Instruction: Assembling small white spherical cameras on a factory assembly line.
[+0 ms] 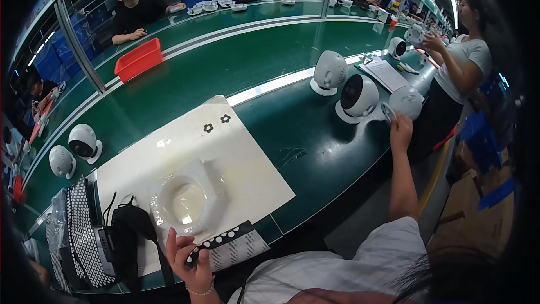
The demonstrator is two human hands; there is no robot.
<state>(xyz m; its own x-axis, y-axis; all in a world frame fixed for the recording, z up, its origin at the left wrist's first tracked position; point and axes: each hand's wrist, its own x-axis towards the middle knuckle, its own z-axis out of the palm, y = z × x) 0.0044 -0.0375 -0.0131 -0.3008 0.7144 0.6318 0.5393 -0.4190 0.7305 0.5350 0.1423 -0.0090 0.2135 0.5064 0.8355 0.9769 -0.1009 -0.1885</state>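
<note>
My right hand (401, 130) reaches out to the right, its fingers closed on the round base of a white ball-shaped camera (406, 101). Beside it on the green bench stand a white camera with a black face (360, 97) and another white camera (330, 71), turned away. Low and nearer to me, my left hand (191, 262) has its fingers apart beside a black strip with white dots (228, 236). The strip lies over a printed sheet (239, 252). Past that hand, a ring-shaped holder wrapped in clear plastic (163, 200) rests on a cream board (259, 177).
Two more white cameras (84, 142) stand at the left, near dotted strips (90, 236) and a black bag (132, 222). A red bin (139, 60) sits across the bench. A clipboard (388, 73) lies at the right, where a co-worker (464, 59) holds a white part.
</note>
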